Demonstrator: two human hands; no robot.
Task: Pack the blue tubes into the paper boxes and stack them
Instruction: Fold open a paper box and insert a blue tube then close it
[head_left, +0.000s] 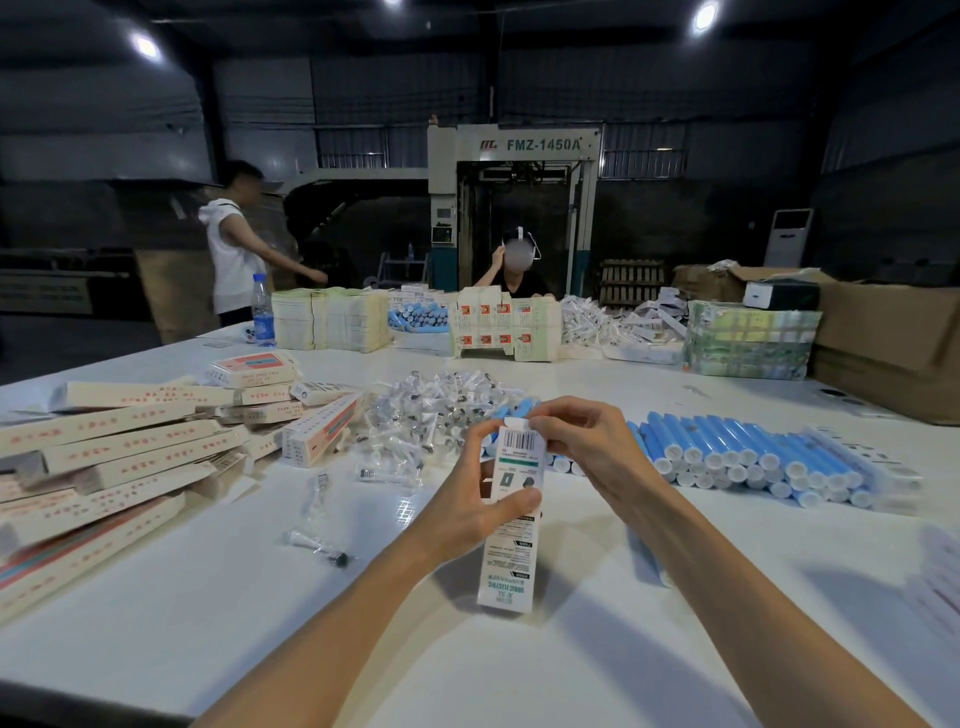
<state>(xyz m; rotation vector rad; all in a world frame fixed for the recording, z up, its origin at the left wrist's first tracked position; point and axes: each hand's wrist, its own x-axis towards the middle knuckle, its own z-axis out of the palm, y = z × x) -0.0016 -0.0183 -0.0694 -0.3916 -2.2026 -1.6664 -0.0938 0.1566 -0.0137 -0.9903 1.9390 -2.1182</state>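
Our left hand (470, 499) grips the upright paper box (511, 514) mid-body while our right hand (576, 441) pinches its top flap. It looks light and crushable, so hold the edges; blue tubes (748, 457) lie toward the table's (311, 623) right edge

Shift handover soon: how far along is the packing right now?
Done: a loose pile of packed boxes lies at the left, not neatly stacked. In hand: the left hand holds one paper box upright while the right hand works its top flap. Left: many blue tubes wait on the table.
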